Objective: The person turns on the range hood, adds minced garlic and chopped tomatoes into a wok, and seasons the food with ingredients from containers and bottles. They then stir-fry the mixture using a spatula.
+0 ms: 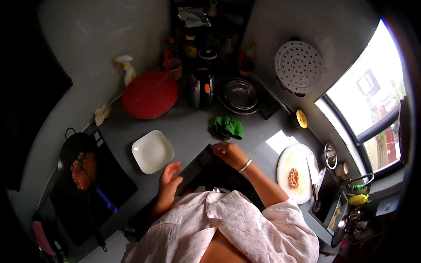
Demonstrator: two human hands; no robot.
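Observation:
My left hand (pixel 168 182) is held near the counter's front edge, thumb and fingers apart, with nothing in it. Just beyond it a white square dish (pixel 152 151) sits on the counter. My right hand (pixel 230 152), a bracelet on its wrist, has its fingers curled together at the counter edge. Whatever those fingers may pinch is too small and dark to make out. A crumpled green cloth (pixel 226 127) lies right behind that hand. Off to the right, a white round cutting board (pixel 287 168) bears chopped pieces (pixel 294 178) and a knife (pixel 312 171).
At left, a wok (pixel 66 151) with reddish food and a blue-handled utensil (pixel 106 201) is on the black stove. A red round cover (pixel 150 94), a kettle (pixel 202 90) and stacked metal bowls (pixel 240 94) stand at the back. The sink (pixel 326 197) is at right.

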